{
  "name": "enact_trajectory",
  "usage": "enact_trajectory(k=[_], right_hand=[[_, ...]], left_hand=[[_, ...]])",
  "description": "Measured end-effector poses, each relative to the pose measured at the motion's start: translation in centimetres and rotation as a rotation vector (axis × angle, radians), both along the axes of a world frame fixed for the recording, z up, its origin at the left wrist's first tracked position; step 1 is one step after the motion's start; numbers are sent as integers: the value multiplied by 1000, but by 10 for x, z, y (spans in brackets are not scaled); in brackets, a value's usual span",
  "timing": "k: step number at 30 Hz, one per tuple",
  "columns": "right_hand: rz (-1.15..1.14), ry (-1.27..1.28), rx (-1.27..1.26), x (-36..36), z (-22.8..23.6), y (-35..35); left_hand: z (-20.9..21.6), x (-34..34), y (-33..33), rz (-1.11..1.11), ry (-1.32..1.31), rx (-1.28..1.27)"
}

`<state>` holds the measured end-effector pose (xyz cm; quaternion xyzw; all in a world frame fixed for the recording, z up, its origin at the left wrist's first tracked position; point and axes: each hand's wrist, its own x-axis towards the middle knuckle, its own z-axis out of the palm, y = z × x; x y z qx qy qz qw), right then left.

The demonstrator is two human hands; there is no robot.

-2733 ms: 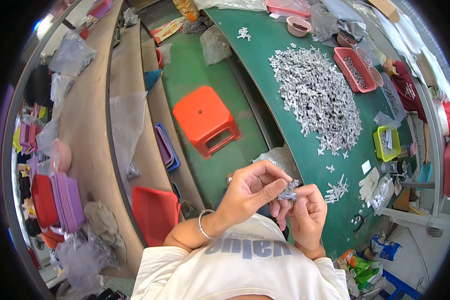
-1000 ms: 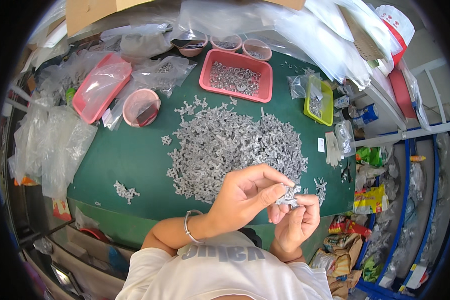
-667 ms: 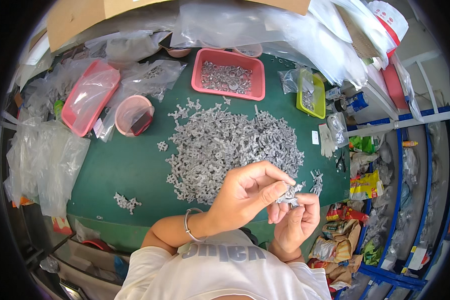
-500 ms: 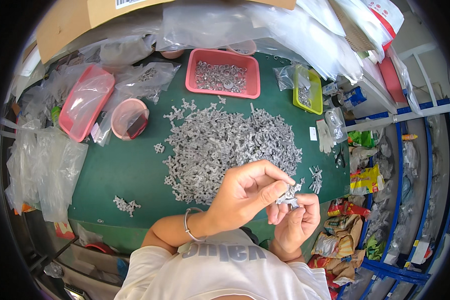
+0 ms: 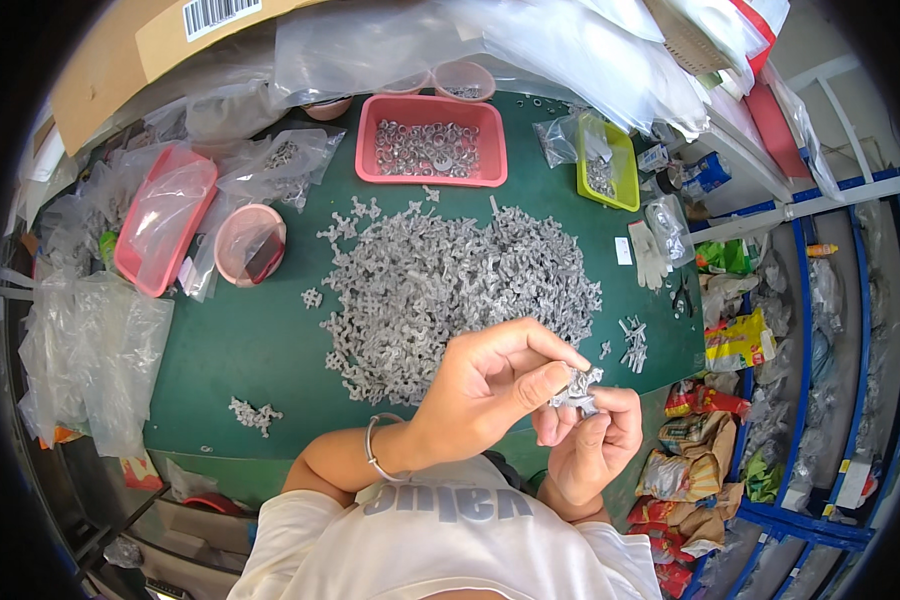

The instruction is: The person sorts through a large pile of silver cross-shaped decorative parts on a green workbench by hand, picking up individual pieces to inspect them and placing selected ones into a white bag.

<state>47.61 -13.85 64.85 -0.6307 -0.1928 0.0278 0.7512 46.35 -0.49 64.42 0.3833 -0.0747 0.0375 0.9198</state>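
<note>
Between my two hands, over the table's front edge, is a small grey metal casting [image 5: 578, 390] with irregular arms. The thumb and fingers of my left hand [image 5: 490, 385] pinch its upper side. My right hand [image 5: 595, 440] grips it from below with thumb and curled forefinger; its other fingers are folded in. Whether the piece is one part or a few joined parts, I cannot tell. Just beyond my hands lies a broad heap of similar grey castings [image 5: 450, 290]. A small cluster of castings [image 5: 255, 415] sits apart at the left, and slim grey pieces [image 5: 633, 345] lie to the right.
On the green table [image 5: 240, 350] stand a pink tray of metal rings [image 5: 370, 165], a yellow-green bin [image 5: 625, 190], a round pink tub [image 5: 225, 260] and a tilted pink tray [image 5: 135, 245]. Plastic bags [image 5: 100, 340] crowd the left side. Blue shelving [image 5: 805, 380] rises at the right.
The view has shifted slightly, so the table's contents sit a little differently in the picture. Both hands keep nearly the same grip on the casting.
</note>
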Motion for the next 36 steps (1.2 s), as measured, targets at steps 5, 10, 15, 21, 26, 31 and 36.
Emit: enact_trajectory(k=[5, 10, 15, 21, 26, 31, 36], right_hand=[[-13, -30, -22, -5, -1, -7], [-8, -64, -11, -9, -1, -10], [17, -64, 23, -11, -4, -16], [199, -106, -30, -6, -8, -37], [174, -110, -40, -7, -12, -39], [87, -16, -57, -15, -21, -30], [111, 259, -227, -18, -60, -33]], left_hand=[[1, -4, -5, 3, 0, 23], [1, -7, -9, 5, -2, 26], [2, -10, -14, 7, 6, 35], [1, -12, -19, -6, 26, 28], [-4, -13, -21, -22, 38, 23], [-16, -21, -19, 20, 65, -4], [-65, -43, -30, 181, 237, 81]])
